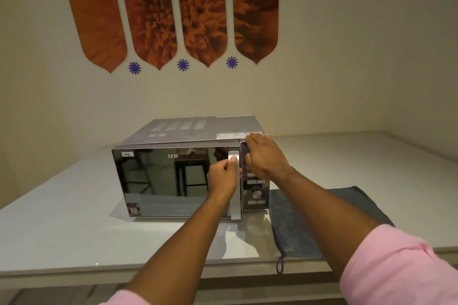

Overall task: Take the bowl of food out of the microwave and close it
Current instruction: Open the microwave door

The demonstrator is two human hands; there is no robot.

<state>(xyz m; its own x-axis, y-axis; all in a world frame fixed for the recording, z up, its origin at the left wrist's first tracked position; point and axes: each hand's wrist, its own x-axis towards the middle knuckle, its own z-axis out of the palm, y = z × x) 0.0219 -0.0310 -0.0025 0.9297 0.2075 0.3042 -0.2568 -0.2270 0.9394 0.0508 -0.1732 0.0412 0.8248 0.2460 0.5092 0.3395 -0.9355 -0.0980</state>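
Microwave [178, 176] sits on the white table [62, 218], back toward the wall, door shut; mirrored door front [168, 181] reflects stools and room, so the inside is not visible and the bowl of food cannot be seen; "IFB" logo at top of door, "Veg" label at top left corner, small sticker at bottom left corner; vertical silver handle [235, 186] runs down the right edge of the door.

Left hand [223, 177] is closed around the handle in its upper part, thumb pressed on the front of the bar, fingers wrapped behind it; left forearm reaches in from bottom centre, pink sleeve at the lower edge.

Right hand [266, 156] lies flat, fingers extended and not gripping anything, palm over the upper part of the control panel [256, 193], fingertips reaching the top right front corner of the microwave; it covers the panel's display area; below the hand, buttons and a round dial [255, 192] are visible; right forearm comes in from the lower right, pink sleeve [396, 267] rolled near the elbow.

Dark blue cloth [304, 225] lies flat on the table just right of the microwave, partly under the right forearm, its loop hanging over the table's front edge.

Wall behind has orange flower panels [173, 12] with three blue star shapes below them.
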